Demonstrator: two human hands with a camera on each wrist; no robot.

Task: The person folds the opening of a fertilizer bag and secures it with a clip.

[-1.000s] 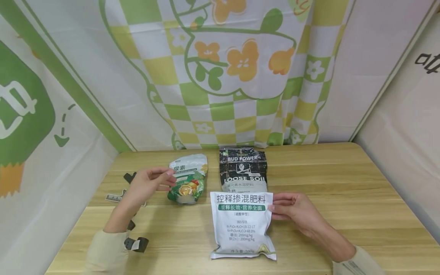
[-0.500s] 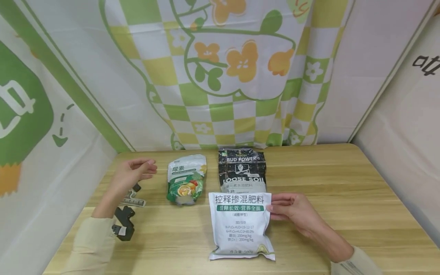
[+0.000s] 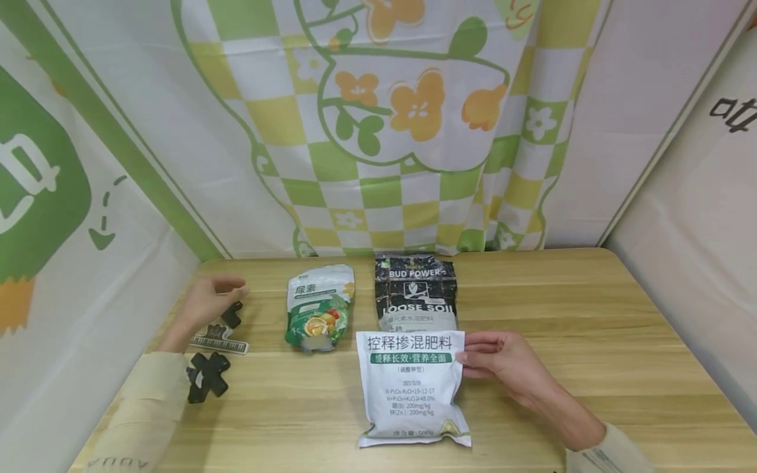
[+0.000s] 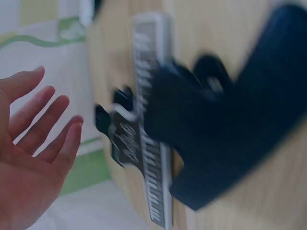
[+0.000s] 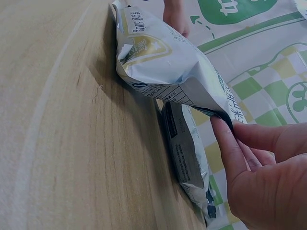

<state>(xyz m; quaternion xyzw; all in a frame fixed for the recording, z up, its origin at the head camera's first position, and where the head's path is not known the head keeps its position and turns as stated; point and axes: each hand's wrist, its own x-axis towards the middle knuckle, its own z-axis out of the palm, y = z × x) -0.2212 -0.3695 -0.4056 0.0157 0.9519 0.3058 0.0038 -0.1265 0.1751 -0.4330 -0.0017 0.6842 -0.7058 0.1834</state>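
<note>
pinching white bag, underside in right wrist view

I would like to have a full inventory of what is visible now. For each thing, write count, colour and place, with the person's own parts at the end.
White bag: one, white with green band, front centre
Black-topped bag: one, black and pale grey, behind the white bag, partly hidden
Pouch: one, white and green, left of the black-topped bag
Keyboard-patterned piece: one, black and white, far left
Black pieces: at least two, black, around the keyboard-patterned piece
Table: one, light wood, under everything listed above
Checked cloth: one, green, yellow and white, behind the table
Left hand: one, bare, above the far-left pieces
Right hand: one, bare, pinching the white bag's upper right edge
Sleeves: two, cream, on both arms
</note>
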